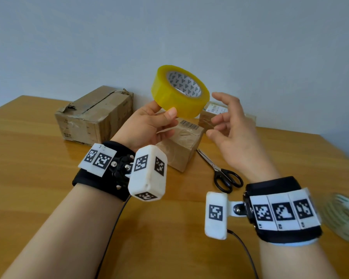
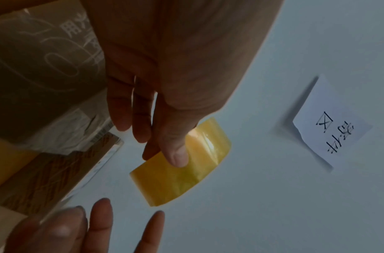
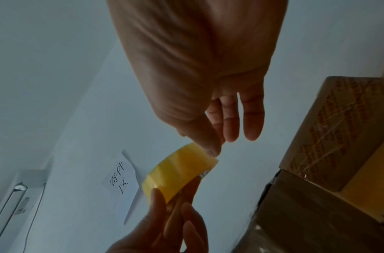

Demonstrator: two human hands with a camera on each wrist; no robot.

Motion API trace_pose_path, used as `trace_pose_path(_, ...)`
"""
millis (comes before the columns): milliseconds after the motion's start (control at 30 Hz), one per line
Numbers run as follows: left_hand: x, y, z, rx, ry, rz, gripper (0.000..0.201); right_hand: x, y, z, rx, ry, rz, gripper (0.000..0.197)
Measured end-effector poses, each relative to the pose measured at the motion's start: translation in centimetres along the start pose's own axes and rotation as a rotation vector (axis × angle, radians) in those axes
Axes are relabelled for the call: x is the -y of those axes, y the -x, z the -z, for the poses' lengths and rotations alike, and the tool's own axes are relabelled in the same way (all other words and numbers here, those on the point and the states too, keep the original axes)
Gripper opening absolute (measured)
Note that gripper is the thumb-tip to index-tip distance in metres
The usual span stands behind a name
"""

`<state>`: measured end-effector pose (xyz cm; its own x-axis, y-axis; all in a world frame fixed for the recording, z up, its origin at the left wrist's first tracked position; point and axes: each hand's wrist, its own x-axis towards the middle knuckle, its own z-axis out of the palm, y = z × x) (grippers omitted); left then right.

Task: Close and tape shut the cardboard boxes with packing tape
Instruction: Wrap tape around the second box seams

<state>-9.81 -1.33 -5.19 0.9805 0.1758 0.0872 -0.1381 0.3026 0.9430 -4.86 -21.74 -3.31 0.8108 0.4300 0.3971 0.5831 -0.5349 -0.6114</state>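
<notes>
My left hand [image 1: 161, 112] holds a yellow roll of packing tape [image 1: 179, 91] up above the table, pinched at its lower edge between thumb and fingers. The left wrist view shows that thumb [image 2: 175, 154] lying on the roll's yellow band [image 2: 186, 167]. My right hand [image 1: 226, 117] hovers just right of the roll with fingers spread and relaxed. In the right wrist view its thumb tip [image 3: 212, 150] sits at the roll's [image 3: 178, 171] rim; contact cannot be told. A small taped box with a barcode [image 1: 181, 146] lies under the hands. A larger worn box [image 1: 95, 115] stands at the back left.
A third box [image 1: 212, 111] sits behind my right hand by the wall. Black-handled scissors [image 1: 220, 170] lie on the wooden table [image 1: 38, 168] right of the small box. A pale blurred tape roll [image 1: 345, 218] lies at the right edge. A paper note [image 2: 329, 125] hangs on the wall.
</notes>
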Motion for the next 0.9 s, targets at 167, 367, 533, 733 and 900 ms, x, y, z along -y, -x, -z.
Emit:
trace_pose_path(167, 0.0, -0.1, -0.4, 0.010, 0.102, 0.085, 0.051, 0.2, 0.1, -0.4, -0.013, 0.062, 0.044, 0.088)
trace_pose_path(367, -0.1, 0.3, -1.3, 0.083, 0.170, 0.215, 0.032, -0.1, 0.0, -0.4, -0.116, 0.122, 0.051, 0.083)
trace_pose_path(533, 0.2, 0.4, -2.4, 0.182, 0.258, 0.292, 0.043, 0.2, 0.0, 0.0, -0.179, 0.079, 0.127, 0.052)
trace_pose_path(733, -0.7, 0.5, -1.8, 0.022, -0.144, 0.190, 0.039, 1.2, 0.4, 1.5, -0.178, 0.046, 0.080, 0.054)
trace_pose_path(900, -0.8, 0.4, -1.7, -0.100, -0.275, -0.091, 0.023, 0.9, 0.6, 2.8, -0.162, 0.049, 0.080, 0.051)
